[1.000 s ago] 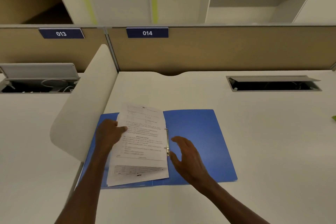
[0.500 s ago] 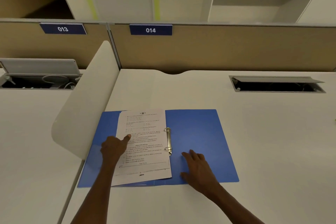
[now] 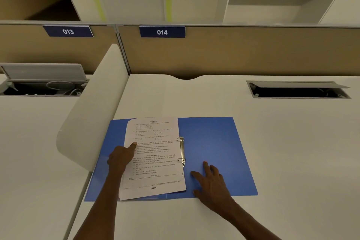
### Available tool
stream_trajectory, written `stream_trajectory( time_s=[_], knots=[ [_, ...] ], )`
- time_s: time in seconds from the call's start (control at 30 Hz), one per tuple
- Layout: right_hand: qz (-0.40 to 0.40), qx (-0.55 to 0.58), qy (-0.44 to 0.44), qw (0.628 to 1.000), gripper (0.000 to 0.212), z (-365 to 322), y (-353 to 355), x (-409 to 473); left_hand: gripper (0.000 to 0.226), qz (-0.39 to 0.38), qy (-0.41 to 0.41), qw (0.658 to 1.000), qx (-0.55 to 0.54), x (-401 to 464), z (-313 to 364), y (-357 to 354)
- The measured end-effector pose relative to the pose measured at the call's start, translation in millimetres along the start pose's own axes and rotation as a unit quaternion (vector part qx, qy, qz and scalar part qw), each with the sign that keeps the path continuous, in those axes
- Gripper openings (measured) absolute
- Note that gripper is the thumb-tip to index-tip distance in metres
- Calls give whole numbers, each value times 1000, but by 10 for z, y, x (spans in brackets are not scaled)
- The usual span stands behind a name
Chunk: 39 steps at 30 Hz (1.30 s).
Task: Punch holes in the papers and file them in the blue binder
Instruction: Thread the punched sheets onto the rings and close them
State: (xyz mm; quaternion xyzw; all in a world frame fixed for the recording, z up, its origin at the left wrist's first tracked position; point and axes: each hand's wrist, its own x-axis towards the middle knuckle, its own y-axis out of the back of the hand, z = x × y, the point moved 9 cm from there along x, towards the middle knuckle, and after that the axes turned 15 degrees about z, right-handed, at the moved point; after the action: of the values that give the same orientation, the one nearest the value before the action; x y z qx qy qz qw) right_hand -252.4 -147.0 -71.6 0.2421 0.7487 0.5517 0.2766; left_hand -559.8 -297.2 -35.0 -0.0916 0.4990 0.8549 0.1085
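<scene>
Since a second ago the sheets have gone from lifted and curling to lying flat, and the right hand (image 3: 211, 183) has dropped from hovering by the rings to resting on the cover. That right hand lies open, palm down, fingers spread on the right-hand flap of the open blue plastic binder (image 3: 214, 148), gripping nothing; the left hand (image 3: 121, 159) is loosely curled with its forefinger pressed on the left edge of the stack of white printed papers (image 3: 155, 158), pinning rather than grasping. The papers sit on the binder's left half, their long axis running away from the person, right edge just beside the two-ring metal mechanism (image 3: 181, 151); whether the rings pass through holes I cannot tell. The rings lie between the hands, just left of and beyond the right fingertips, so the right hand looks nearer for closing them or folding the cover over. The white desk (image 3: 292, 142) is bare to the right and front, while the curved white divider panel (image 3: 87, 122) stands close on the left, leaving little room there.
</scene>
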Motion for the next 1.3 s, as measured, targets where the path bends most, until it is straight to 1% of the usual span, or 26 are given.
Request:
stream_trajectory(
  time_s=[0.17,0.23,0.33,0.43,0.5,0.57,0.63,0.7,0.73,0.8,0.83,0.87,0.9,0.97,1.03,1.07,1.13,1.17,1.2,1.3],
  knots=[
    [2,6,-4,1000,62,10,2,0,36,25,-12,998,-55,5,10,65],
    [1,6,-4,1000,62,13,2,0,39,41,-21,997,-66,32,7,121],
    [-3,3,-1,1000,62,17,-3,-5,51,54,-65,995,-55,55,71,228],
    [-2,7,-1,1000,63,21,4,-8,54,58,-101,992,-47,21,182,350],
    [1,13,0,1000,62,11,24,-14,52,58,-95,990,-90,-7,237,434],
    [-1,23,0,1000,63,4,43,-25,45,46,-84,985,-142,-50,311,528],
    [-9,46,-5,999,64,5,91,-36,32,21,-91,978,-184,-144,467,638],
    [-7,106,-21,994,62,2,206,-6,29,-15,-99,969,-226,-281,687,732],
    [4,150,-37,988,60,5,299,32,23,-36,-106,964,-243,-368,821,766],
    [33,236,-81,968,50,45,516,105,15,-87,-118,949,-279,-575,1113,775],
    [50,280,-108,953,41,72,637,138,15,-110,-123,942,-292,-684,1265,754],
    [68,326,-138,933,31,119,740,163,16,-125,-132,937,-297,-785,1411,718],
    [89,373,-166,908,30,184,838,189,17,-132,-147,936,-292,-894,1567,670],
    [109,445,-243,855,49,368,963,222,15,-142,-181,932,-282,-1132,1856,526],
    [84,511,-309,798,51,541,990,239,23,-172,-208,922,-276,-1410,2114,307],
    [68,538,-324,775,50,606,999,255,30,-201,-219,915,-273,-1555,2214,170],
    [62,575,-348,738,55,791,1054,285,42,-250,-226,904,-263,-1771,2323,-101],
    [67,588,-363,720,58,905,1066,291,44,-251,-225,905,-260,-1797,2312,-207],
    [71,589,-375,712,60,1040,1060,296,42,-232,-225,912,-253,-1766,2274,-301],
    [50,552,-401,729,55,1327,985,266,27,-105,-242,946,-187,-1487,1958,-421]
  ],
)
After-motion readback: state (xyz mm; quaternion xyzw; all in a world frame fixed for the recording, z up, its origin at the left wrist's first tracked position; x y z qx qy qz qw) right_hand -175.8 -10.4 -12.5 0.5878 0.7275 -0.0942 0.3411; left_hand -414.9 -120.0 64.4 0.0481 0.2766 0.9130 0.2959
